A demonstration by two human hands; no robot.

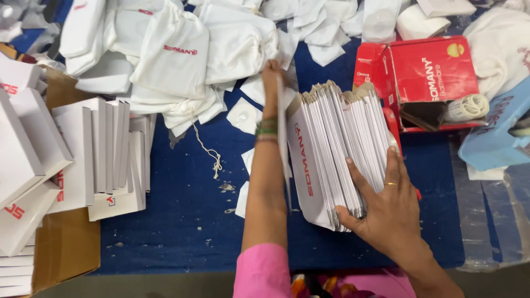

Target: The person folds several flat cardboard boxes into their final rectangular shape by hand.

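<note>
A thick stack of flattened white cartons [337,149] stands on edge on the blue cloth [182,221], leaning a little to the left. My right hand [386,207] presses against the stack's near right side, thumb over the front edges. My left hand [271,77] reaches forward past the stack's left face and pinches one thin flat white carton [283,143], seen edge-on and drawn clear of the stack. Bangles circle that wrist.
White drawstring pouches [176,55] pile up at the back. Rows of white boxes [105,149] stand at the left on brown cardboard. An open red box [430,77] and a blue box [491,138] lie at the right. A loose string [210,154] trails on the cloth.
</note>
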